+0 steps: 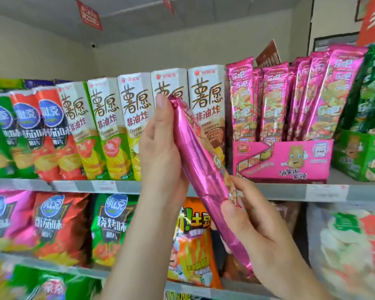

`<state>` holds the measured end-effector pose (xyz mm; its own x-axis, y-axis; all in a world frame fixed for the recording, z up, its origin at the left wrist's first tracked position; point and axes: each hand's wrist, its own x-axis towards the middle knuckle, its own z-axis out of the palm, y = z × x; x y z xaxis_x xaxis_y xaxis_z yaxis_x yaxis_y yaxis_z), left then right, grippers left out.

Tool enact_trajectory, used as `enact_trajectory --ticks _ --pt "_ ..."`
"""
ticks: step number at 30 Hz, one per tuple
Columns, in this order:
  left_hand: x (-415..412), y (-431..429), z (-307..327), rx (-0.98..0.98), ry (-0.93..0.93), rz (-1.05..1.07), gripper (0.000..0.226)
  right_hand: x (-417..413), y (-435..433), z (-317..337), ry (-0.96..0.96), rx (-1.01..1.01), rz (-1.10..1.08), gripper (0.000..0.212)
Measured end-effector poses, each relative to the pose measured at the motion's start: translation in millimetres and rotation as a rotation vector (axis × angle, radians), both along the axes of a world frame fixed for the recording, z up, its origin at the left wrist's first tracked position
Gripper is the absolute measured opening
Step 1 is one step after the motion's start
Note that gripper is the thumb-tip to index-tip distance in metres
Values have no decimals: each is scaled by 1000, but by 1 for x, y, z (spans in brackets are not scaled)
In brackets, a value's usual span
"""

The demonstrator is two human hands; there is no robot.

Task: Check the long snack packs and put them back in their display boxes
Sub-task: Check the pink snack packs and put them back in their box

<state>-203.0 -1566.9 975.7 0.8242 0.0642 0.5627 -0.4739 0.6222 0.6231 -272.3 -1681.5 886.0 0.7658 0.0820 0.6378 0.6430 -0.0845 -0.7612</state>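
A long pink foil snack pack [200,167] is held tilted in front of the shelves, its top end leaning left. My left hand [160,152] grips its upper half, thumb up near the top seal. My right hand [253,226] grips its lower half from the right. Its printed front mostly faces away from me. To the right, on the upper shelf, a pink display box [284,161] holds several matching pink packs [273,100] standing upright. A green display box [359,156] with green long packs [370,92] stands beside it at the far right.
Tall white chip cartons [108,126] line the upper shelf behind my left hand, with bagged chips [28,131] further left. The shelf edge [290,191] runs across the middle. Below it hang more chip bags [59,226], an orange bag [193,241] and a clear bag [351,250].
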Motion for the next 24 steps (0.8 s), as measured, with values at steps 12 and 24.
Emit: enact_trajectory --ticks 12,24 --pt "-23 30 -44 221 -4 -16 20 -13 50 -12 52 207 -87 36" --pt "-45 46 -71 267 -51 -48 12 -21 68 -9 152 253 -105 35"
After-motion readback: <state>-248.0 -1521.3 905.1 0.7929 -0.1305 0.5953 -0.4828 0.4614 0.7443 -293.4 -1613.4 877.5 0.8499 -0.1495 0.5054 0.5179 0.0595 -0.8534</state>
